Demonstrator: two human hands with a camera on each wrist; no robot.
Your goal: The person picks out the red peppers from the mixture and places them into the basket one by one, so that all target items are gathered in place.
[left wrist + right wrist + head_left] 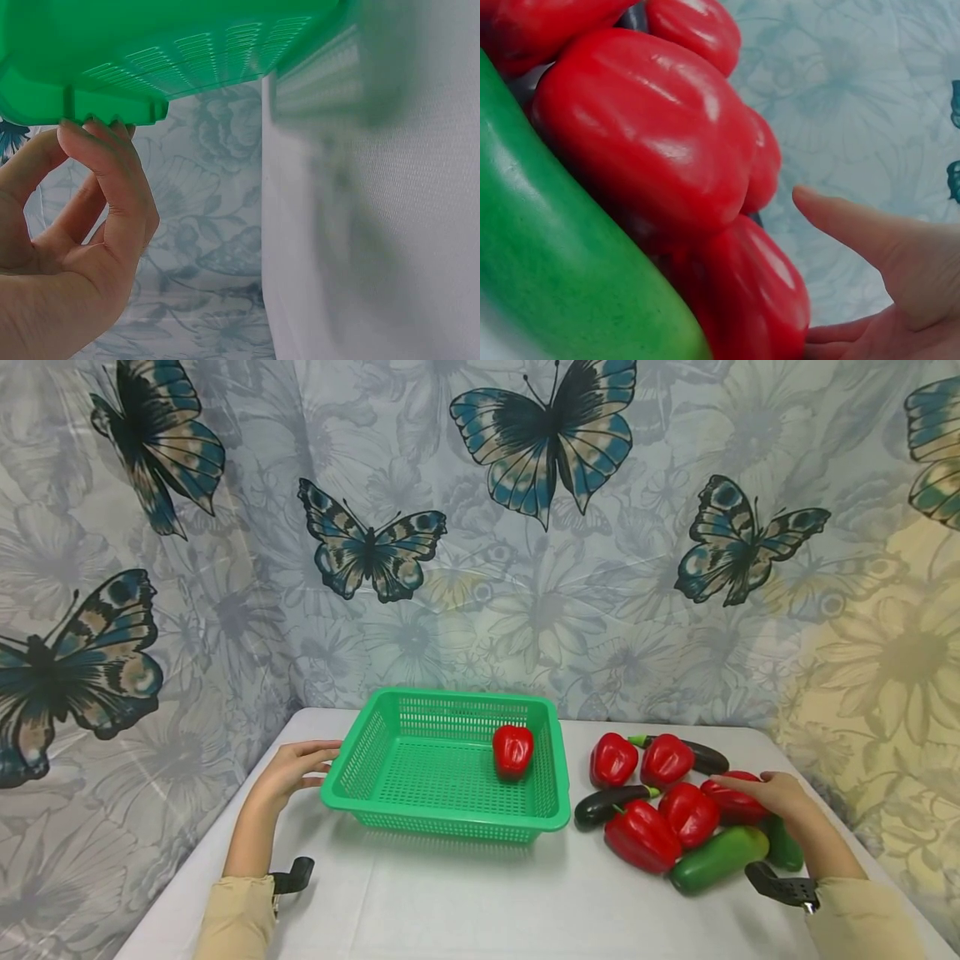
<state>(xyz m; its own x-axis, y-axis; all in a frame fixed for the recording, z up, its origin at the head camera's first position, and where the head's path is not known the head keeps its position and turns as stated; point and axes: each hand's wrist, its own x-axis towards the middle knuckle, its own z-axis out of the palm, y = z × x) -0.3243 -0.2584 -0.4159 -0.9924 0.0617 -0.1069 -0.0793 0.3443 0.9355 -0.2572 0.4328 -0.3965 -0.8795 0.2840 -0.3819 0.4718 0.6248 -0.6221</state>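
Note:
A green plastic basket [450,822] stands on the table with one red bell pepper [513,752] inside, towards its right. At the basket's left side is my left hand [294,768]; in the left wrist view its bent fingertips [112,139] meet the outer edge of the rim. My right hand [780,802] is at the right end of a vegetable pile, over a red pepper [738,797]. The right wrist view shows its thumb [840,225] spread away from the peppers, while the other fingers, partly hidden, lie beside the lowest red pepper [750,300].
Several more red peppers [641,837] lie right of the basket, with a dark eggplant [611,804] in front and another eggplant [708,757] behind. A green cucumber-like vegetable [720,860] lies at the pile's front. Butterfly-patterned cloth [525,627] hangs behind the white table [450,902].

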